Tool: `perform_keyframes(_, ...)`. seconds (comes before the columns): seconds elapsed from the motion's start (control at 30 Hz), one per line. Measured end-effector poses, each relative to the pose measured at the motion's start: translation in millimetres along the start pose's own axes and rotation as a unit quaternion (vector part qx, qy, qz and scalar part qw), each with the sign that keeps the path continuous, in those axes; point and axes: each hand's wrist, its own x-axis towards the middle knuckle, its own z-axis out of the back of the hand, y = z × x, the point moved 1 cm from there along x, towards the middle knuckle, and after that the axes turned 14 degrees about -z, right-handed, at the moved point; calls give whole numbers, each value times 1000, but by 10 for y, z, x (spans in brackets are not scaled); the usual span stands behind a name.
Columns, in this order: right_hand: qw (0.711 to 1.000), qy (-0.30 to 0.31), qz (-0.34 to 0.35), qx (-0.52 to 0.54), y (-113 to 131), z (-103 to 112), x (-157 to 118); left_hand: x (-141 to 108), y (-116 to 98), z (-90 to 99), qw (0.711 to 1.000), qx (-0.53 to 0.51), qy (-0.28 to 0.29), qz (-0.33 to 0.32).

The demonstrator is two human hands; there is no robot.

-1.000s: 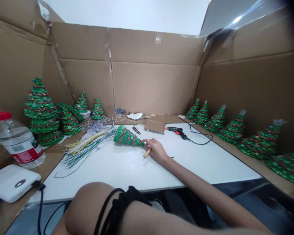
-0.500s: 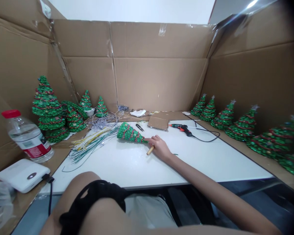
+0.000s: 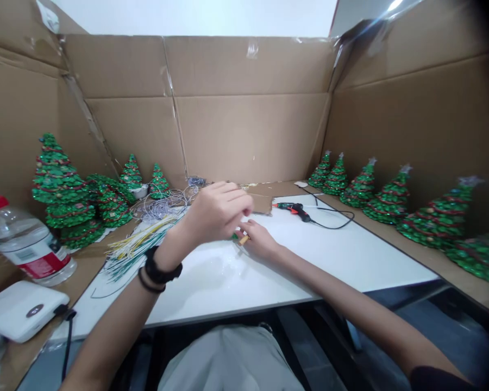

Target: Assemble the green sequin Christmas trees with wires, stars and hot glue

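My left hand [image 3: 218,210], with black bands at its wrist, is raised over the middle of the white board with its fingers curled. Whatever it may hold is hidden. My right hand [image 3: 257,239] rests just right of it and grips a short wooden stick [image 3: 244,239]. A bit of green [image 3: 235,235] shows between the hands; the rest of the small tree there is hidden behind my left hand. Yellow, white and green wires [image 3: 140,241] lie in a bundle to the left.
Decorated trees stand at left [image 3: 63,182] and right [image 3: 438,217]. A glue gun [image 3: 295,208] with a black cable lies behind my right hand. A water bottle [image 3: 32,244] and white device [image 3: 26,309] sit at left. Cardboard walls [image 3: 252,130] enclose the board [image 3: 212,277].
My left arm has swung forward from near the camera, bringing the hand over the small tree and covering it. The view has shifted slightly to the right. My right hand still holds the stick.
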Motion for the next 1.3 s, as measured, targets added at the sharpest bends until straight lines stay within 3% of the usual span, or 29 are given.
perform_keyframes(0.13,999,30,25,0,-60,30,181,-79,114,-474,994,44,80,-59)
perform_keyframes(0.2,998,49,44,-10,-123,-20,223,-223,77,-680,993,49,95,-48)
perform_keyframes(0.3,996,59,47,-36,-218,-108,220,-408,22,-843,994,34,100,-22)
perform_keyframes(0.47,996,64,41,-46,-289,-93,189,-464,23,-909,996,24,86,-3)
perform_keyframes(0.7,998,6,58,-2,-201,116,151,-475,32,-914,999,23,-1,37)
perform_keyframes(0.87,998,-24,53,19,-145,121,123,-485,17,-908,997,-15,-59,47)
perform_keyframes(1.3,996,-37,81,5,-153,87,108,-562,53,-937,996,-37,-68,37)
